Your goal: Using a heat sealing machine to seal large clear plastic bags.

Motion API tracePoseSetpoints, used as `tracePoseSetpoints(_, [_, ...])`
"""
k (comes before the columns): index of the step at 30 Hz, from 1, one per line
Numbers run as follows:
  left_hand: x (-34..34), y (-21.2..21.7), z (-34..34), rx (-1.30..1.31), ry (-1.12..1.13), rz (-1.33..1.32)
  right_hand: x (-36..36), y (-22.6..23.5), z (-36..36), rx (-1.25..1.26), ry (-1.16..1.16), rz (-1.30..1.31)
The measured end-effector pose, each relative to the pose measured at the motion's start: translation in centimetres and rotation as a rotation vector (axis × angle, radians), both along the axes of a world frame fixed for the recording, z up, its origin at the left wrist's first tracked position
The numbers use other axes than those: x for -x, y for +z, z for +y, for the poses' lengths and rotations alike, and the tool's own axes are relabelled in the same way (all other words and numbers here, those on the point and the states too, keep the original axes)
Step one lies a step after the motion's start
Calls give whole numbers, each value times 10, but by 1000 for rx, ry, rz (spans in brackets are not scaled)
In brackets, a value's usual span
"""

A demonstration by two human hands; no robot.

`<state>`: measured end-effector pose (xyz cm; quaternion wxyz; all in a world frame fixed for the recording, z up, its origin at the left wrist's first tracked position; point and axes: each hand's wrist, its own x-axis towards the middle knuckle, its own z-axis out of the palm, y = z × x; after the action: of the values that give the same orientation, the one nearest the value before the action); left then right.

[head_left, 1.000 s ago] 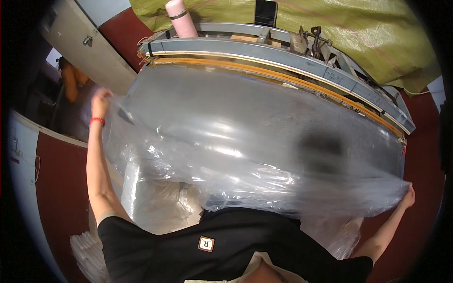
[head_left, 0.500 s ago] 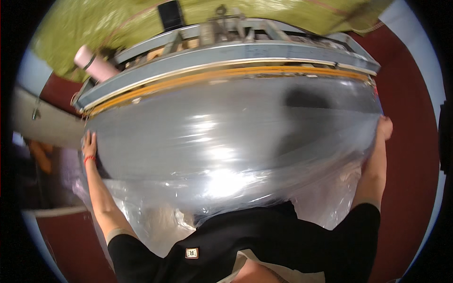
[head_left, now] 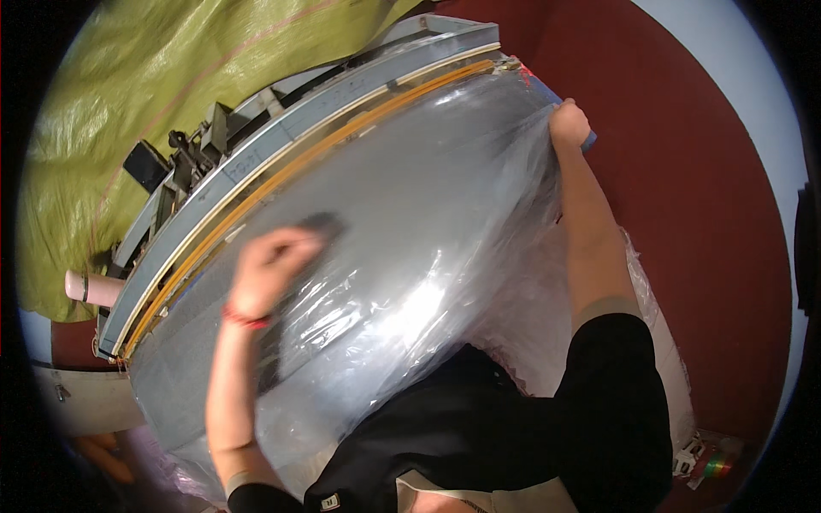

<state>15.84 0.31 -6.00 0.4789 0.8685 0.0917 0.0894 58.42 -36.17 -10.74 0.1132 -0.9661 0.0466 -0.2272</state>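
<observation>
A sheet of clear plastic film point(head_left: 410, 316) lies wrinkled and shiny over a wide grey surface point(head_left: 205, 342) in front of me. At the far right corner my right hand point(head_left: 570, 126) is closed in a fist on the gathered edge of the film, by a blue edge. My left hand point(head_left: 275, 265), a red cord on its wrist, hovers over the middle left of the surface, near the film. Its fingers are bent in toward the thumb and smeared by motion. Whatever may be between them cannot be made out.
Orange point(head_left: 291, 167) and cream strips run along the far edge, beside a grey-blue metal frame point(head_left: 299, 120). A pink bottle point(head_left: 98, 289) and a black rectangular object point(head_left: 146, 166) stand by it. Yellow-green tarp point(head_left: 171, 94) covers what lies behind. Dark red floor point(head_left: 684, 214) is at right.
My left hand has left the surface's left edge and moved inward to the right. My right hand still grips the film at the right end. The view has turned toward the right.
</observation>
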Motion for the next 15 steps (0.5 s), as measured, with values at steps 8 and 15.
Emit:
tracePoseSetpoints(8, [-177,-13,-207,-100,-192,5,-13,-3,0,-21,-57,71])
tracePoseSetpoints(15, [-142,15,-170,1157,-345,191,-4,1,0,14,-37,38])
